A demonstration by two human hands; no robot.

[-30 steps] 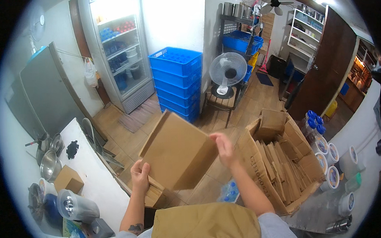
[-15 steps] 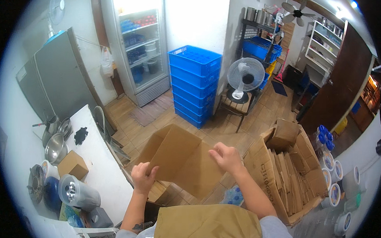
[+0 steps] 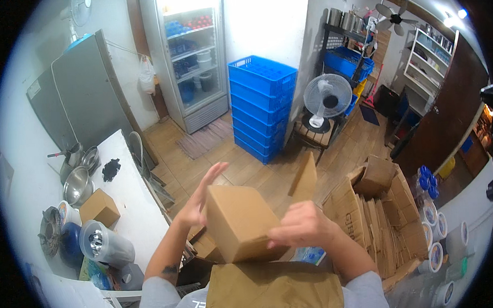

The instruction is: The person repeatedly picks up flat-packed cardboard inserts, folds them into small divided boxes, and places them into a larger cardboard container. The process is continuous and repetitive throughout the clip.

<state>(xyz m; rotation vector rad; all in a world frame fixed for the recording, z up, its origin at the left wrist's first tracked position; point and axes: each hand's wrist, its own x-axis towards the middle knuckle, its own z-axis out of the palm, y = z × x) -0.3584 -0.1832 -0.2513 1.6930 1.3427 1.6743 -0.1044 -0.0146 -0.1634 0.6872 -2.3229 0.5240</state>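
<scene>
Just above the person's apron (image 3: 271, 290), between the 2 hands, a brown carton (image 3: 241, 220) is held off the floor, and the work calls for a light, even touch. As I judge it, the right hand (image 3: 304, 224) should keep a firm hold near the edge, without squeezing hard enough to dent the board, while the left hand (image 3: 194, 207) backs the opposite side with a flat palm so the walls stay square. Any crease would best be pressed along its full length, and loose panels kept clear of the fingers.

As for grip, the right hand has its fingers curled and seems to grasp the carton at its near right edge, though motion blur softens the detail. The left hand is spread and unclenched along the left edge; whether its thumb touches the board, I cannot tell.

The carton is plain, matt brown and boxy, tilted, with 2 broad faces meeting at a clear corner. Past the right hand stands a narrow cardboard panel (image 3: 304, 176); the hand hides whether it joins the carton. To the right, a large box (image 3: 345, 205) holds upright cardboard pieces (image 3: 377, 231)
</scene>
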